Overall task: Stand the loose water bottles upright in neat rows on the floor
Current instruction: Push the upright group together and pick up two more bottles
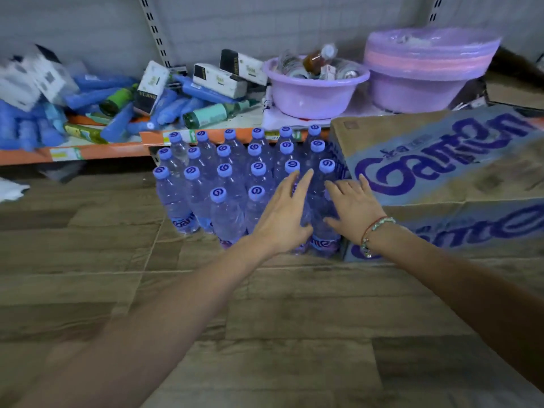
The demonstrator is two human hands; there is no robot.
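Several clear water bottles with blue caps (223, 169) stand upright in rows on the wooden floor, in front of the low shelf. My left hand (287, 213) rests flat, fingers spread, on the front right bottles of the block. My right hand (354, 207) lies just to its right with fingers apart, against a front bottle (323, 231) beside the carton. Neither hand is closed around a bottle. The caps of the bottles under my hands are hidden.
A large brown water carton (441, 178) with blue lettering lies right of the bottles, touching them. The low shelf's orange edge (97, 151) runs behind, piled with blue packs, boxes and two purple basins (315, 92). Wooden floor (279, 319) lies in the foreground.
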